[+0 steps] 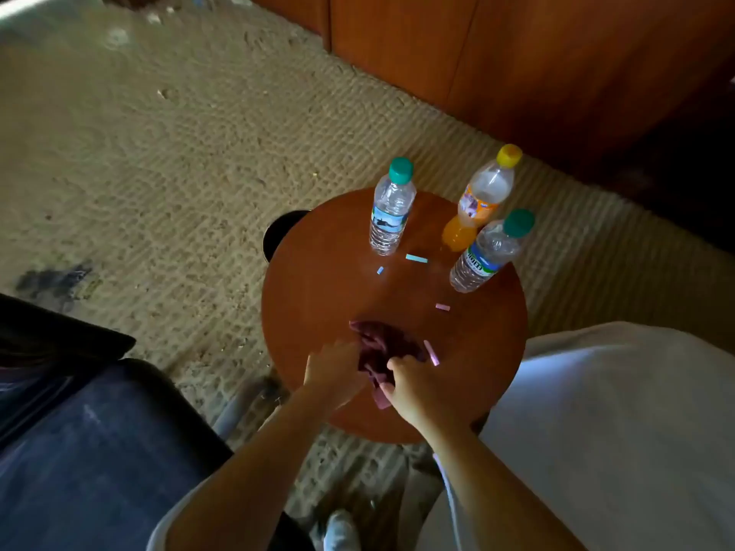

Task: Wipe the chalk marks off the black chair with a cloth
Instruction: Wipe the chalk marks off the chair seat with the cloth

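A crumpled maroon cloth (382, 346) lies near the front edge of a round brown table (326, 296). My left hand (334, 371) grips the cloth's left side, its fingertips hidden in the folds. My right hand (417, 387) pinches the cloth's near right part with curled fingers. The black chair (91, 443) stands at the lower left, its seat showing faint whitish chalk smears.
On the table stand two clear bottles with green caps (391, 210) (491, 252) and an orange drink bottle (479, 200). Blue chalk pieces (416, 258) and pink chalk pieces (431, 353) lie around the cloth. A woven rug (159, 161) covers the floor; wooden cabinets (517, 53) stand behind.
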`<action>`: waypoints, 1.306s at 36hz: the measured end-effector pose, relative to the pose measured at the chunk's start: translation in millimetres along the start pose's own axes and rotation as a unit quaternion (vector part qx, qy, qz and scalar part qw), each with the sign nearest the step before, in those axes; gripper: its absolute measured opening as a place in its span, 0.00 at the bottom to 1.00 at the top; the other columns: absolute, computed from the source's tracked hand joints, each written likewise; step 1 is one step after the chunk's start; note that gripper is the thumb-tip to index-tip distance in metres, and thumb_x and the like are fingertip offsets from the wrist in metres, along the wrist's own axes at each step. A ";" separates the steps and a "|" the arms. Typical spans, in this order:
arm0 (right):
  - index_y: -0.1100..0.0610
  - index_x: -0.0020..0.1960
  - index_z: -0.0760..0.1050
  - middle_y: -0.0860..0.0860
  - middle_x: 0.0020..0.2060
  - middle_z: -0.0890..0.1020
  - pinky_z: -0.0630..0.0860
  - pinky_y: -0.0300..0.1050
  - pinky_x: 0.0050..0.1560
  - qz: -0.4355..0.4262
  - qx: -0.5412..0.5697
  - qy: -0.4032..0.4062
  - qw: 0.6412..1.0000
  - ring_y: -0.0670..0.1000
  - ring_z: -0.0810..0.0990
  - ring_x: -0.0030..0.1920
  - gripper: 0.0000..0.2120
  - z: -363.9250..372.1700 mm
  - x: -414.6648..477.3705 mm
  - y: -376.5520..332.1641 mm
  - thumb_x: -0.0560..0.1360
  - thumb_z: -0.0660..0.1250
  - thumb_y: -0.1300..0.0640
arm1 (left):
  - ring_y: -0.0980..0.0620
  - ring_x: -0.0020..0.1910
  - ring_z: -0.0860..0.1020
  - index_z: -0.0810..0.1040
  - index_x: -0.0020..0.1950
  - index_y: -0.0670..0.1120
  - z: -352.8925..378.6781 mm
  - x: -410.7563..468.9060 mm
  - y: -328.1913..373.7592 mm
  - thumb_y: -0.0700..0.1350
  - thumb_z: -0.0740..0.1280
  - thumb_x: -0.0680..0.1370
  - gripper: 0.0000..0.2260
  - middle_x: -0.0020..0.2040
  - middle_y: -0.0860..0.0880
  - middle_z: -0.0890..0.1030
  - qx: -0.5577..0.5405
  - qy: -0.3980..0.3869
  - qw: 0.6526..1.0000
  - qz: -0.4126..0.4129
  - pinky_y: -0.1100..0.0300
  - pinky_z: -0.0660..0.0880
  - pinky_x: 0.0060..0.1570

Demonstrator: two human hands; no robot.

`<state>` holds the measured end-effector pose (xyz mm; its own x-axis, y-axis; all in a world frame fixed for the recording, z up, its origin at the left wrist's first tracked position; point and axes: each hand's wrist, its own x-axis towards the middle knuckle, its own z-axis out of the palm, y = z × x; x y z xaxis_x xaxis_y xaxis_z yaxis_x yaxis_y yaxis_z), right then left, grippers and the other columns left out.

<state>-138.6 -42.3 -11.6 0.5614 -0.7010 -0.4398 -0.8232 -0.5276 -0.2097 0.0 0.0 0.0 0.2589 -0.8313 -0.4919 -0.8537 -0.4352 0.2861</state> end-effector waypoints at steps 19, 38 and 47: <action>0.57 0.51 0.73 0.52 0.43 0.80 0.70 0.44 0.42 0.006 0.205 0.146 0.968 0.53 0.80 0.45 0.06 -58.6 -14.2 -37.6 0.75 0.65 0.58 | 0.52 0.48 0.77 0.74 0.53 0.50 -64.5 -32.3 -2.9 0.48 0.65 0.76 0.07 0.47 0.54 0.76 -0.201 0.034 0.977 -0.066 0.55 0.74 0.52; 0.58 0.59 0.75 0.52 0.47 0.81 0.78 0.53 0.46 -0.247 0.319 0.175 0.898 0.54 0.81 0.47 0.18 -160.9 -87.8 -251.7 0.76 0.58 0.48 | 0.56 0.36 0.80 0.71 0.44 0.48 -184.4 -226.5 -123.2 0.36 0.65 0.77 0.07 0.38 0.50 0.82 -0.449 0.378 0.806 -0.069 0.61 0.76 0.40; 0.58 0.65 0.73 0.56 0.57 0.81 0.71 0.42 0.56 -0.383 0.258 0.123 0.878 0.55 0.78 0.58 0.18 -117.7 -155.9 -324.9 0.76 0.63 0.65 | 0.54 0.41 0.80 0.75 0.45 0.49 -137.5 -321.4 -159.5 0.34 0.66 0.76 0.10 0.42 0.49 0.81 -0.468 0.455 0.754 -0.073 0.59 0.76 0.44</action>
<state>51.4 181.9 227.9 0.9167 -0.3505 0.1917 -0.0891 -0.6471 -0.7572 115.1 289.1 225.6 0.8853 -0.4594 0.0723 -0.2041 -0.2442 0.9480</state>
